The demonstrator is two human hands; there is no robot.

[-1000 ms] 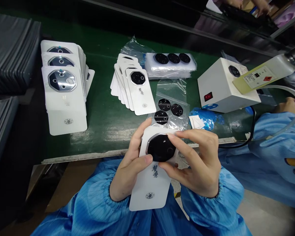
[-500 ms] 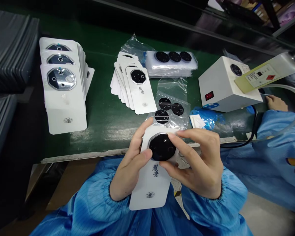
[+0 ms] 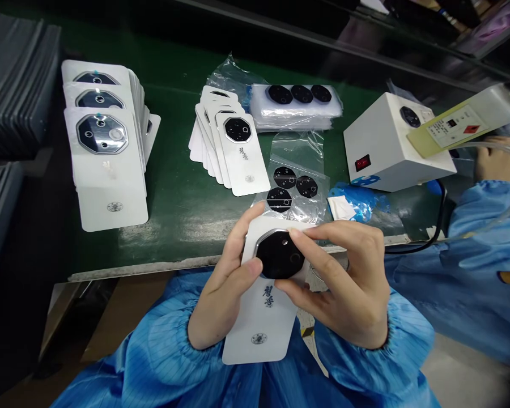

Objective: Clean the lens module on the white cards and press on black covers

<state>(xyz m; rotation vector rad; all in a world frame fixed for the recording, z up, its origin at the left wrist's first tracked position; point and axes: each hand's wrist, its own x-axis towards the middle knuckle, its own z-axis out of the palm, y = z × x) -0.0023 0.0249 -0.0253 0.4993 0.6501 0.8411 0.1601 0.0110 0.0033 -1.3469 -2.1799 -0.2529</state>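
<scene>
A white phone back cover (image 3: pixel 261 323) with dark lettering and a round emblem is held tilted over the table's front edge. My left hand (image 3: pixel 223 289) grips it along its left side, thumb tip at the edge of a black octagonal camera lens plate (image 3: pixel 276 258). This plate lies in the metal-rimmed octagon at the cover's upper end. My right hand (image 3: pixel 344 277) is closed on the plate, index finger at its upper right edge and thumb at its lower edge. Just beyond, several black lens plates (image 3: pixel 284 177) lie in a clear plastic bag (image 3: pixel 297 148).
Stacked white covers stand left (image 3: pixel 110 187) and centre (image 3: pixel 250 170). Behind is a plastic-wrapped pack (image 3: pixel 297 116) with lens plates on top. At right are a white box (image 3: pixel 369 136) with a red switch, a tilted bottle (image 3: pixel 459 122), blue film (image 3: pixel 361 201) and a co-worker's hand (image 3: pixel 499 161).
My hands keep nearly the same hold on the cover and lens plate. The co-worker's hand at right has moved up and further right. The view has shifted slightly.
</scene>
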